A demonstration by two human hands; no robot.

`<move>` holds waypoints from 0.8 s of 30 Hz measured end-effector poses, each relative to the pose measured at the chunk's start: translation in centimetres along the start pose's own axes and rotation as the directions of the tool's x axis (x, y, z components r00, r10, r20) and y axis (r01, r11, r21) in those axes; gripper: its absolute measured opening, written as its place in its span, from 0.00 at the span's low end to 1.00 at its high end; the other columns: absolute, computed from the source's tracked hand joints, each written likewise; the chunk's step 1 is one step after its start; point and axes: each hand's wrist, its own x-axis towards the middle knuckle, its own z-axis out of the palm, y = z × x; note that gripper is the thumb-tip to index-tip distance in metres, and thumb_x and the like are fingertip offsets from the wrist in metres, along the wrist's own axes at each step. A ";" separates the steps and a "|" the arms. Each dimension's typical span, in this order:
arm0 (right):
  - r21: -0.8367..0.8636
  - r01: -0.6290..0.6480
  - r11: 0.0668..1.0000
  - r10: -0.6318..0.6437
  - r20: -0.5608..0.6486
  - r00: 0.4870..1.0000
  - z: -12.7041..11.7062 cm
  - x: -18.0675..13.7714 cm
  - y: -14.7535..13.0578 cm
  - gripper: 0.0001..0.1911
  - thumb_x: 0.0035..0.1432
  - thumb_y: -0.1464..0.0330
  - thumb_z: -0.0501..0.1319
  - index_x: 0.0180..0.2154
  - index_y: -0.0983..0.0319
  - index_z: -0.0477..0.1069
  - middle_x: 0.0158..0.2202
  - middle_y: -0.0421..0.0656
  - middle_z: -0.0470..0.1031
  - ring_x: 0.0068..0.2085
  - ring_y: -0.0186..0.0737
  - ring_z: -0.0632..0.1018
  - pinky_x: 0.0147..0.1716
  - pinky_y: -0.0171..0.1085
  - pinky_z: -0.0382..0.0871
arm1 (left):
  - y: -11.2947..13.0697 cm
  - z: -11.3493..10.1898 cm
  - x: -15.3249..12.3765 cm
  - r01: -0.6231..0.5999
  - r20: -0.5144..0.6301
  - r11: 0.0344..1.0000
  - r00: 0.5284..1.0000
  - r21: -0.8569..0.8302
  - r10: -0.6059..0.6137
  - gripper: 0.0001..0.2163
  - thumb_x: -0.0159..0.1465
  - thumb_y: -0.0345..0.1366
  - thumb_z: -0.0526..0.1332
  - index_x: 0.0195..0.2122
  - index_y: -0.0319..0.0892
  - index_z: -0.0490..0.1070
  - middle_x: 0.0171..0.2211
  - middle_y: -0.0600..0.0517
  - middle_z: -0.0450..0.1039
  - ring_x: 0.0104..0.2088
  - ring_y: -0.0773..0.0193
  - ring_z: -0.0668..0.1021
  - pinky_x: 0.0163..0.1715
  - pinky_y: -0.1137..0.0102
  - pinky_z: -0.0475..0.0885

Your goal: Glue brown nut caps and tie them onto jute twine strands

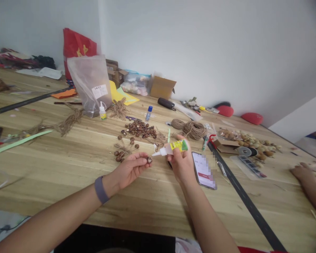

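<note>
My left hand [133, 168] pinches a small brown nutshell [149, 160], its pale hollow side facing right. In my right hand [180, 160] is a white glue bottle [177, 146] with a yellow-green label, tilted so its nozzle points left at the shell. The tip is close to the shell; I cannot tell whether they touch. Just beyond lies a heap of brown nutshells [140, 129]. Left of it, several round brown shells [118, 154] lie with bits of twine. A phone [203, 170] with a lit screen lies beside my right wrist.
A second glue bottle [103, 112] stands before a translucent bag [89, 80]. A blue-capped glue stick [149, 113] and twine balls [194, 130] are farther back. A black strip [242, 196] crosses the table at right. Another person's hand [302, 173] rests at the far right.
</note>
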 end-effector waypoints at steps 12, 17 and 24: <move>0.436 -0.372 0.819 0.414 -0.001 0.910 -0.3 1.2 1.3 0.16 0.43 0.69 0.69 0.31 0.59 0.63 0.36 0.41 0.79 0.36 0.37 0.81 0.38 0.33 0.77 | 4.0 -0.4 1.0 -0.209 -0.280 0.962 0.947 -0.175 0.154 0.14 0.62 0.17 0.50 0.30 0.33 0.74 0.26 0.47 0.78 0.26 0.70 0.80 0.28 0.81 0.76; 0.208 -0.376 0.903 0.363 0.099 0.927 -0.3 0.8 3.2 0.19 0.49 0.63 0.68 0.39 0.57 0.61 0.38 0.41 0.78 0.31 0.32 0.78 0.32 0.31 0.72 | 5.1 -1.0 1.2 -0.289 -0.350 0.932 0.915 -0.218 0.202 0.13 0.61 0.19 0.51 0.29 0.35 0.74 0.26 0.47 0.77 0.25 0.70 0.79 0.26 0.81 0.76; -0.182 -0.093 0.979 0.113 0.099 0.989 -1.0 1.0 7.8 0.26 0.48 0.66 0.67 0.44 0.54 0.52 0.45 0.44 0.73 0.48 0.41 0.77 0.47 0.43 0.70 | 6.3 -2.8 1.8 -0.367 -0.336 0.904 0.898 -0.218 0.284 0.09 0.58 0.21 0.56 0.29 0.38 0.74 0.26 0.50 0.77 0.24 0.69 0.78 0.23 0.78 0.75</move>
